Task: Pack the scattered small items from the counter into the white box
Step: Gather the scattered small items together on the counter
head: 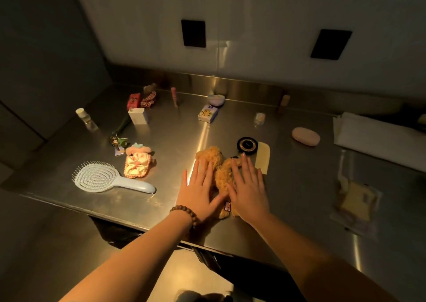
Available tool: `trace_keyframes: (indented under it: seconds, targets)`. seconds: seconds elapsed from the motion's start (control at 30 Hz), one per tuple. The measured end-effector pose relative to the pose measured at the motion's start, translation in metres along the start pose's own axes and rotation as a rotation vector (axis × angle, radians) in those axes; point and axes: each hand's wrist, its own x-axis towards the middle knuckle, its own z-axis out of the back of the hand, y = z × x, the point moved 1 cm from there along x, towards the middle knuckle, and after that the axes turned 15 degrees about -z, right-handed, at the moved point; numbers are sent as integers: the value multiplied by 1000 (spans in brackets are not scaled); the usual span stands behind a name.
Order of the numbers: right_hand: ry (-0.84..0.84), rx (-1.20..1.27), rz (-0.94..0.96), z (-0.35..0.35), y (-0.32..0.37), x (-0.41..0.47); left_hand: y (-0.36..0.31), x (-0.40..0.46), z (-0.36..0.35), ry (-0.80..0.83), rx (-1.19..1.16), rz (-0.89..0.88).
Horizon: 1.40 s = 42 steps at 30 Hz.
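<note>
Packing not begun: items lie scattered across the counter (299, 186). Left hand (198, 191) and right hand (249, 191), fingers spread flat, rest on plush toy (221, 175), frame centre. White box (378, 135) sits right edge.

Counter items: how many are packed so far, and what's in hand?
Nothing looks packed. Both hands, left hand and right hand, lie flat with fingers spread on the fuzzy plush toy, no grip closed. The hairbrush, pink case, scrunchie and small bottle lie on the counter.
</note>
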Motion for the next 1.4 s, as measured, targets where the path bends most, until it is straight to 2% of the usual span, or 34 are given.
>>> trace_keyframes:
  seconds: [0.17, 0.43, 0.57, 0.8, 1.23, 1.4]
  targets:
    - [107, -102, 13, -19, 0, 17, 18, 14, -27, 99, -32, 26]
    - [101, -224, -40, -22, 20, 77, 70, 75, -22, 136, -49, -47]
    - [57, -283, -141, -22, 27, 109, 94, 110, -17, 152, -53, -89]
    - [114, -254, -293, -33, 19, 160, 112, 167, -18, 175, -65, -174]
    - [69, -350, -212, -29, 5, 213, 126, 227, -34, 195, -77, -168]
    - [49, -289, -210, -27, 4, 213, 125, 229, -30, 206, -90, -167]
